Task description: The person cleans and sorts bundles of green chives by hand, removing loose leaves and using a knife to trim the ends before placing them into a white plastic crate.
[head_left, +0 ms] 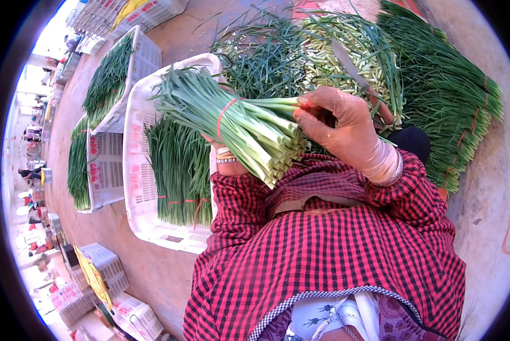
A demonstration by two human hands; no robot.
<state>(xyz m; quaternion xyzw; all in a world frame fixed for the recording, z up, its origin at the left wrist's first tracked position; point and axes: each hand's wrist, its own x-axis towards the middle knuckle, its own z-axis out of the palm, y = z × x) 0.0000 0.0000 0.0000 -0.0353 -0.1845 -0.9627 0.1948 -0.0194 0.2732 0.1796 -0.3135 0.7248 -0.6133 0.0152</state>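
A bunch of green chives (252, 128), tied with a red band, lies tilted across my left hand (212, 141). That hand is mostly hidden under the bunch, its wrist circled by bracelets. In a thin glove, my right hand (346, 122) pinches the pale ends of a few stalks that stick out past the rest of the bunch. Beyond it, a knife (349, 63) with a brown handle rests on a heap of cut stalk ends (323, 42). To the left, a white plastic crate (138, 210) holds more banded chives (181, 176).
Large piles of tied chives (459, 113) lie on the floor at right. Loose green leaf trimmings (260, 57) spread ahead of me. More filled crates (107, 165) stand at far left, and other crates (104, 267) sit at lower left. Small distant people appear along the left rim.
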